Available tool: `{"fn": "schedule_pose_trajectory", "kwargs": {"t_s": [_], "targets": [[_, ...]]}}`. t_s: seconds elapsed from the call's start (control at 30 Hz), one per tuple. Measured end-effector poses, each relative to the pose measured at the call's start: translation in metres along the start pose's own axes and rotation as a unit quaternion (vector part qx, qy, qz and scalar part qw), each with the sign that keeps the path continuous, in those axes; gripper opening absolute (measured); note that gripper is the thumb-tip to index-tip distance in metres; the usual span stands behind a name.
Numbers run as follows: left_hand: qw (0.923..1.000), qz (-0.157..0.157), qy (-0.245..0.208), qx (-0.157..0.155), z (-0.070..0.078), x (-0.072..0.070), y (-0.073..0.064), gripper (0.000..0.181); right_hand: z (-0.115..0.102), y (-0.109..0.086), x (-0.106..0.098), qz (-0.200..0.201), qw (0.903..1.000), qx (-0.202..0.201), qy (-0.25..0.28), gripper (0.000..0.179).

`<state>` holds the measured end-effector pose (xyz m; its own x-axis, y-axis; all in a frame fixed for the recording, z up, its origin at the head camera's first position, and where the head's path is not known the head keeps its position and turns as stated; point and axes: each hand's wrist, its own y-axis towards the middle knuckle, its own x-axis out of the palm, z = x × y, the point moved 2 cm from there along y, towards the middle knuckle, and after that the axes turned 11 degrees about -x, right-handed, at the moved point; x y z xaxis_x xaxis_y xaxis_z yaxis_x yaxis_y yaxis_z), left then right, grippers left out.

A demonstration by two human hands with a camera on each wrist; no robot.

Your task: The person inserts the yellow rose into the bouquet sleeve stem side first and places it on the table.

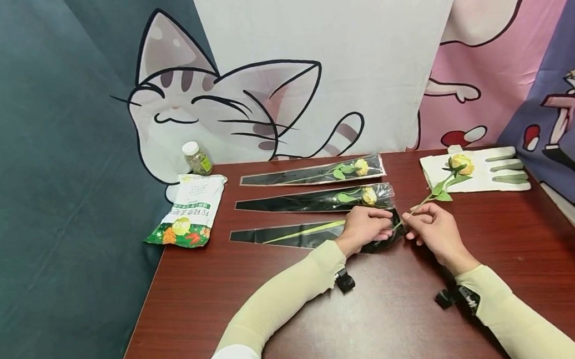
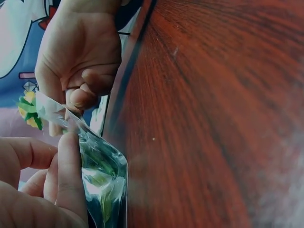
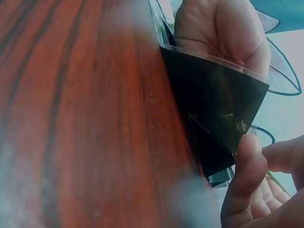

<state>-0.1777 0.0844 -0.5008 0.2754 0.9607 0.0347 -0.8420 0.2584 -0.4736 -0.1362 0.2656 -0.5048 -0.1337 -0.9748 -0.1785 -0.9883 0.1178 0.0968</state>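
Note:
My left hand [image 1: 363, 228] pinches the mouth of a black-backed clear flower sleeve [image 1: 242, 236] lying on the table. In the left wrist view its fingers grip the clear film [image 2: 102, 183]; the right wrist view shows the mouth spread apart over the black backing [image 3: 213, 90]. My right hand [image 1: 437, 234] pinches the green stem of a yellow artificial rose [image 1: 462, 165] between thumb and fingers. The stem's lower end lies inside the sleeve, while leaves and bloom stick out to the right. How far the stem reaches in is partly hidden by my left hand.
Two sleeves with yellow roses, the farther one [image 1: 287, 177] and the nearer one [image 1: 289, 203], lie behind. A white and green bag [image 1: 189, 208] and a white-capped jar [image 1: 198, 159] stand at left. White gloves [image 1: 508, 183] lie right, under the bloom. A cartoon cloth hangs behind the table [image 1: 378, 329].

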Motion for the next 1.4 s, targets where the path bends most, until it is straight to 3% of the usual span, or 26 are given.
{"fn": "schedule_pose_trajectory", "kwargs": {"t_s": [0.3,0.63,0.8,0.93,1.1,1.4], "targets": [[0.9999,-0.008,-0.009,-0.004,0.0,-0.002,0.002,0.02,-0.005,-0.002,-0.001,0.013,0.9998,-0.01,0.011,0.018],[0.9998,-0.009,-0.015,-0.005,0.001,-0.002,0.002,0.019,-0.006,-0.002,-0.002,0.056,0.9882,-0.017,0.142,0.016],[0.9999,-0.011,-0.01,-0.003,0.002,-0.003,0.002,0.019,-0.007,-0.003,-0.003,0.066,0.982,-0.013,0.176,0.015],[1.0,-0.004,-0.007,0.001,0.003,-0.003,0.001,0.019,-0.007,-0.003,-0.004,0.077,0.98,0.003,0.184,0.007],[1.0,-0.003,-0.004,0.007,0.004,0.0,0.0,0.021,-0.007,-0.006,-0.003,0.088,0.9783,0.022,0.186,0.009],[0.9998,0.003,0.012,0.013,0.009,0.006,-0.003,0.02,-0.003,-0.012,0.004,0.064,0.9828,0.032,0.17,0.017]]}}
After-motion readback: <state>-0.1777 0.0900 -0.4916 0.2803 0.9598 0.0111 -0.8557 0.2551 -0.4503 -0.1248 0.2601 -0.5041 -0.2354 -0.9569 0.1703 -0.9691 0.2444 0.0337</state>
